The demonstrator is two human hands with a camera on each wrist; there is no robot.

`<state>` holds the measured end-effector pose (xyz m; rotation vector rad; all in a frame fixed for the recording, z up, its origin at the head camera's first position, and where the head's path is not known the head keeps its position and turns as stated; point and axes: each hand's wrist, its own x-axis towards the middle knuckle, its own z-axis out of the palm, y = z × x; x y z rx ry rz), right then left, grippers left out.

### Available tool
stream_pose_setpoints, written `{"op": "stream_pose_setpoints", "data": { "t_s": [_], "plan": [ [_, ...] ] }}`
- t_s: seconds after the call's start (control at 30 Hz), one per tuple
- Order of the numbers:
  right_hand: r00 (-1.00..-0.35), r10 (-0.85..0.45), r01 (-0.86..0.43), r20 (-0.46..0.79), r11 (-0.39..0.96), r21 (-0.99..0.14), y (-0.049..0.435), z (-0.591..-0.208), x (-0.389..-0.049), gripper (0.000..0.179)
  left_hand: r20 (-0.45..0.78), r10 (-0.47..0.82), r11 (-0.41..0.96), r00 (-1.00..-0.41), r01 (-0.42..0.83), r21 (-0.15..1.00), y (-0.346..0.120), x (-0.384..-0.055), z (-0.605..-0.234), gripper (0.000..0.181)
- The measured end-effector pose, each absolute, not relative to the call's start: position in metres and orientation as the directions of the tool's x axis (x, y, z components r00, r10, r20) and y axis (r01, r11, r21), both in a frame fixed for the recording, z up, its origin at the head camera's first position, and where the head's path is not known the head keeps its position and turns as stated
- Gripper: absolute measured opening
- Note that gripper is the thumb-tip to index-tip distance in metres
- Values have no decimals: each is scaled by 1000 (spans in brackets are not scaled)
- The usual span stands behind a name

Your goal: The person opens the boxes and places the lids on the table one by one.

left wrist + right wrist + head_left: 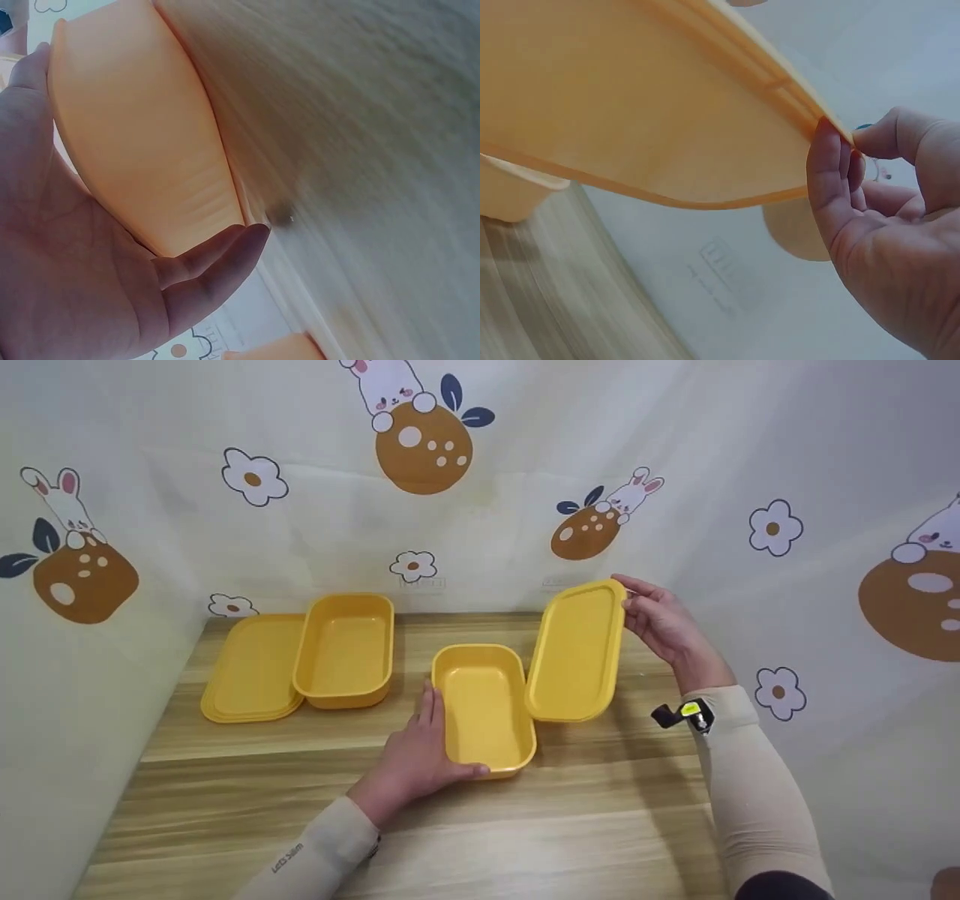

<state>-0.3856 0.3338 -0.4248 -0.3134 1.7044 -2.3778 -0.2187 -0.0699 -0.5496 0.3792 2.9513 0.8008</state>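
Observation:
A yellow rectangular food container [487, 712] sits uncovered on the wooden table, with its inside showing. My left hand [420, 754] rests around its near left corner, thumb at the near rim and straight fingers along the left side wall. In the left wrist view, those fingers [217, 277] lie against the outer wall of the container [142, 127]. My right hand [664, 622] pinches a matching yellow lid [577, 652] by its far right corner. The lid is tilted beside the container, its near end low by the container's right rim. In the right wrist view, thumb and fingertips meet at the lid's edge [780, 82].
A second yellow container [345, 660] stands uncovered at the back left of the wooden table [300, 795]. Next to it lies another yellow lid [255, 671], close against its left side. Fabric with rabbits and flowers [315, 532] hangs behind and at both sides.

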Motion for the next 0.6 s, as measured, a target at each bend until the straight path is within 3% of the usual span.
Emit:
{"op": "stream_pose_setpoints", "data": {
  "t_s": [0.17, 0.47, 0.6],
  "plan": [
    [-976, -213, 3, 50, -240, -971, 341, -410, -383, 55, 1, 251, 833, -968, 216, 509, -70, -219, -550, 157],
    [-990, -117, -99, 82, 152, -983, 347, -397, -379, 61, -4, 247, 833, -969, 210, 512, -70, -220, -552, 157],
    [-987, -122, -133, 105, 252, -959, 348, -397, -378, 63, -10, 247, 834, -969, 207, 512, -70, -220, -552, 156]
  ]
}}
